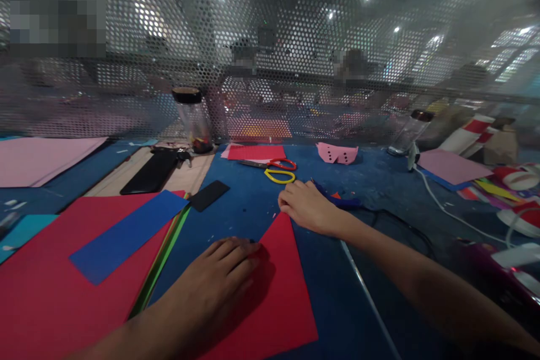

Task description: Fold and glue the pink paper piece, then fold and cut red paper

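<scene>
My left hand (pixel 219 275) lies flat, fingers stretched out, pressing on a red sheet of paper (pixel 278 292) on the blue table (pixel 248 202). My right hand (pixel 306 205) rests at the sheet's far corner with fingers curled; whether it holds anything is hidden. Just beyond it lie red-handled scissors (pixel 274 164) and yellow-handled scissors (pixel 279 176).
A large red sheet (pixel 50 287) with a blue strip (pixel 126 234) on it lies at the left, green paper (pixel 162 259) at its edge. A black phone (pixel 149 172), a black card (pixel 208 195), two jars (pixel 193 119), pink paper shapes (pixel 336 153), a white cable (pixel 442 208) and a perforated metal screen (pixel 270 50) surround the area.
</scene>
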